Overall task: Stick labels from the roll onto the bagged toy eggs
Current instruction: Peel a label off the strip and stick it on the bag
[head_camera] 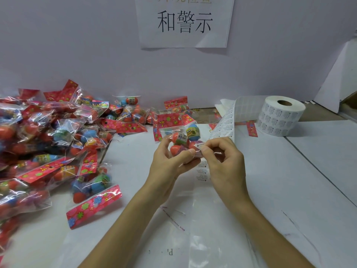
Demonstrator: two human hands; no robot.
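Nearest the person, a sheet of clear plastic (pixel 202 219) lay flat on the white worktop (pixel 289 180) between the two forearms. Just beyond it the hands met above the worktop. The left hand (pixel 170 161) gripped a bag of toy eggs (pixel 183 140), fingers curled under it and thumb on top, with the bag's red flowered header pointing away. The right hand (pixel 222 157) pinched a small white label (pixel 200 145) between thumb and forefinger, right at the near right edge of the bag. Whether the label was already touching the film could not be told.

A strip of labels (pixel 222 126) ran from behind the right hand up and back to the roll (pixel 280 118), which stood at the far right of the worktop and looked thick, with many labels left. A pile of bagged eggs (pixel 48 142) covered the left side, from near to far. No labels could be made out on those bags, so how many were finished could not be judged. Most of the work seemed to lie ahead. On the far wall (pixel 77 45) hung a paper sign (pixel 183 22).
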